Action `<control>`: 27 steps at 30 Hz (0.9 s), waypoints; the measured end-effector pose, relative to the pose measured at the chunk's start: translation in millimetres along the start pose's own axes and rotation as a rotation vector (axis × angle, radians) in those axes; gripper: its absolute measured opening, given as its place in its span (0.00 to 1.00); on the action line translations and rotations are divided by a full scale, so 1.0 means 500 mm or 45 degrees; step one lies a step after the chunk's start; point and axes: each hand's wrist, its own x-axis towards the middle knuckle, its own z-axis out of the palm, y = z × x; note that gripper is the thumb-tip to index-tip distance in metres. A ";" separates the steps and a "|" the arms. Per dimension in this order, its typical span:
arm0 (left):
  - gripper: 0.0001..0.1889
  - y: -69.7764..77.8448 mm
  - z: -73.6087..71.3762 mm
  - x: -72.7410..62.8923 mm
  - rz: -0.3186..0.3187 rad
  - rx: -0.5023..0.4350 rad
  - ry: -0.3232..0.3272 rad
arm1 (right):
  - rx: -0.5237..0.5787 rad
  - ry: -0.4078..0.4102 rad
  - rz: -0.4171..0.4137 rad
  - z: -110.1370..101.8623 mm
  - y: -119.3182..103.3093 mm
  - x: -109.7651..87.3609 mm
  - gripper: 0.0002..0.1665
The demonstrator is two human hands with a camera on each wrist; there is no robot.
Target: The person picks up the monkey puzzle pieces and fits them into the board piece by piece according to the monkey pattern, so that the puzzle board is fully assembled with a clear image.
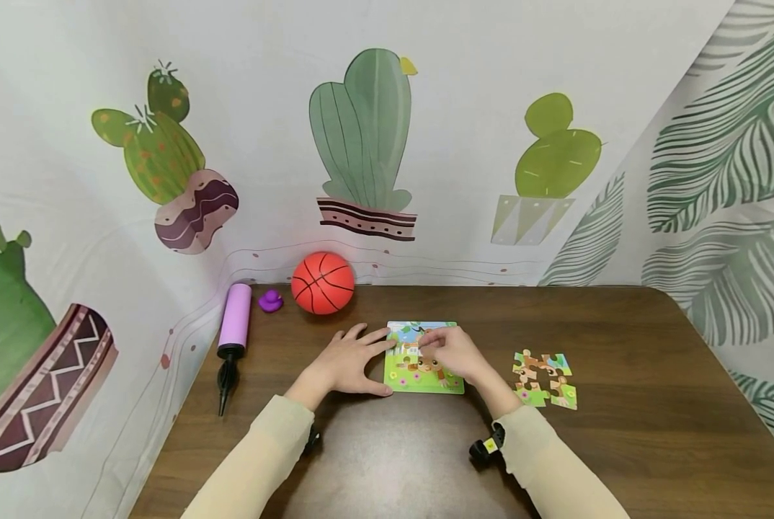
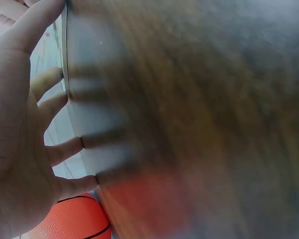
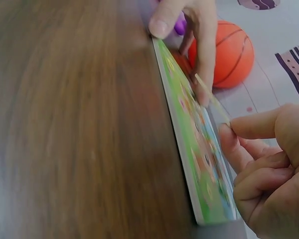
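A colourful puzzle board [image 1: 452,384] with a cartoon animal on green lies flat on the table. My left hand [image 1: 350,362] has its fingers spread, thumb and fingertips at the board's left edge. Over the board, my right hand [image 1: 457,353] pinches a thin puzzle piece [image 3: 213,98] between thumb and forefinger. The right wrist view shows that piece edge-on, tilted above the board's surface, so its printed face is hidden. Several loose puzzle pieces [image 1: 532,397] lie in a cluster to the right of the board.
Behind my left hand a red basketball [image 1: 323,282] stands at the table's back edge, next to a purple toy duck [image 1: 271,300]. A purple hand pump [image 1: 234,317] lies at the far left. A cactus-print cloth [image 1: 458,144] hangs behind the brown table [image 1: 653,404].
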 end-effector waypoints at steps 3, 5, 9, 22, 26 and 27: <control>0.52 0.001 0.000 -0.001 0.000 -0.005 0.008 | -0.012 -0.010 0.017 0.011 -0.007 0.005 0.10; 0.52 0.002 -0.001 -0.002 0.003 -0.008 0.015 | -0.020 -0.006 0.030 0.016 -0.010 0.007 0.10; 0.53 0.002 -0.002 -0.002 0.004 -0.015 0.022 | -0.036 0.016 0.049 0.021 -0.011 0.010 0.08; 0.49 0.005 -0.007 -0.004 0.051 -0.012 -0.008 | -0.009 0.027 0.087 0.034 -0.007 0.017 0.07; 0.46 0.003 -0.004 -0.004 0.061 0.002 -0.004 | -0.026 0.050 0.094 0.036 -0.008 0.019 0.06; 0.46 0.003 -0.004 -0.004 0.062 0.005 -0.003 | -0.034 0.055 0.095 0.037 -0.008 0.019 0.06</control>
